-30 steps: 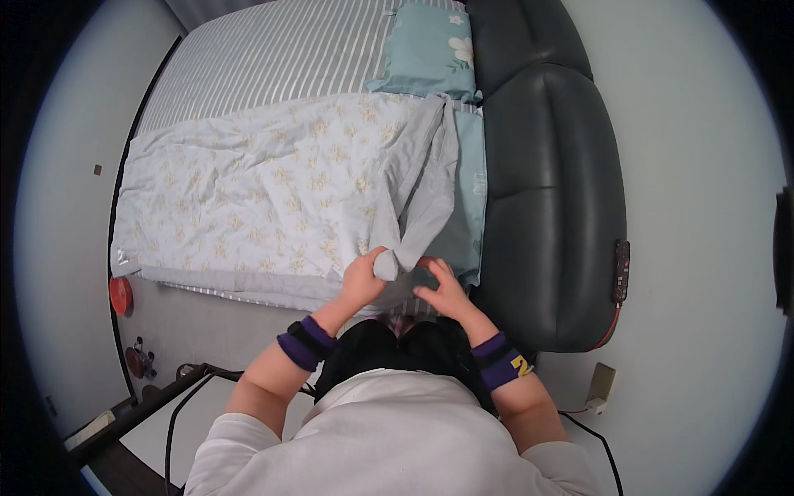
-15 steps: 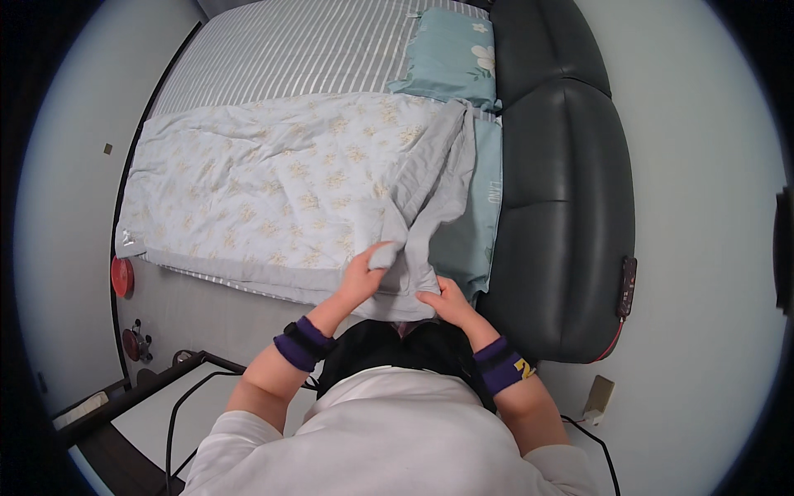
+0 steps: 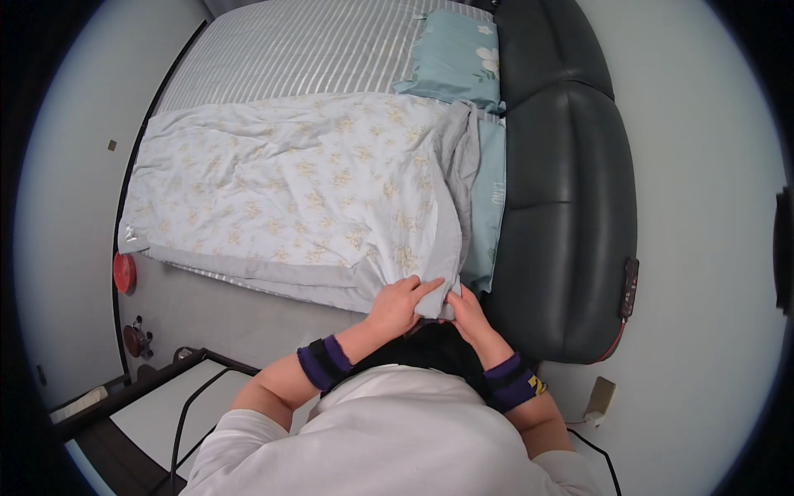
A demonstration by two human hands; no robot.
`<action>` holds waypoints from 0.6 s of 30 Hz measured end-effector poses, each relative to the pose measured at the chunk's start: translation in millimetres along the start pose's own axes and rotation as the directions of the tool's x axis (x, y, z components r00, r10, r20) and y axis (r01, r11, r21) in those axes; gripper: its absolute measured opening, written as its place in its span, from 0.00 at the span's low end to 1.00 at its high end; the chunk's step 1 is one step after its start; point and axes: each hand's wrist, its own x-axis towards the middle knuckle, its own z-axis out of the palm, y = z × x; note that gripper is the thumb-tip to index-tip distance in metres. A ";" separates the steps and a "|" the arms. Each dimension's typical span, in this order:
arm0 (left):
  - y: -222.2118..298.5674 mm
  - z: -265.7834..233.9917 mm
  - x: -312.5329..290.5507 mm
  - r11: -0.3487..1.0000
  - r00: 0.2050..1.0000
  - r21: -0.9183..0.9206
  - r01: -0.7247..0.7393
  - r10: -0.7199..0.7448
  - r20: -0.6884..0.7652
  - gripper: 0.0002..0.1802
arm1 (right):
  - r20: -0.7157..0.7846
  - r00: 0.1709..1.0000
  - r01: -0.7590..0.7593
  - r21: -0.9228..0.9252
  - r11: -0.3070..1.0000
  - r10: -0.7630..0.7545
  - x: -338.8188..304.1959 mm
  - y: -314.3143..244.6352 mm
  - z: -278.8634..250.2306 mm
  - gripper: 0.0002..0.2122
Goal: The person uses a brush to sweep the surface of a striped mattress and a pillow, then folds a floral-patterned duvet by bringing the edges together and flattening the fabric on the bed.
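Observation:
A white quilt (image 3: 273, 174) with yellow flower sprigs and a grey border lies folded over the near half of the bed. Both hands are at its near corner, by the headboard end. My left hand (image 3: 399, 307) grips the grey edge from the left, fingers closed on the cloth. My right hand (image 3: 469, 317) pinches the same corner from the right, its thumb on top. Under the quilt's headboard side, a light blue-green pillow (image 3: 488, 211) is partly covered. Purple bands circle both wrists.
A black padded headboard (image 3: 571, 223) stands on the right, with a dark power strip (image 3: 630, 287) beside it. Another blue-green pillow (image 3: 455, 58) lies on the striped sheet (image 3: 273, 54) at the far side. A red basin (image 3: 124, 273) and a dark-framed table (image 3: 132, 401) are at the left.
My left hand has moved right and down with the quilt's edge, meeting my right hand at the corner. The grey underside that was folded up is now mostly turned under, showing the flowered side.

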 end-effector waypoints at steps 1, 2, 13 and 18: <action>-0.8 0.7 1.4 1.000 1.000 -0.001 0.000 0.000 0.000 0.38 | -0.010 0.998 -0.065 0.005 0.998 0.065 -2.8 -4.8 1.1 0.15; -2.5 0.7 4.0 0.999 0.999 0.013 0.032 -0.032 -0.026 0.38 | -0.019 0.991 -0.130 0.011 0.991 0.130 -4.2 -6.7 1.4 0.15; -13.0 20.0 11.0 0.987 0.998 0.150 0.056 -0.052 -0.031 0.33 | 0.173 0.952 -0.291 0.249 0.924 0.253 1.2 -11.1 8.5 0.15; -19.6 20.3 10.7 0.991 0.998 0.123 0.048 -0.041 -0.054 0.31 | 0.047 0.984 -0.177 0.091 0.980 0.174 18.4 12.4 1.0 0.13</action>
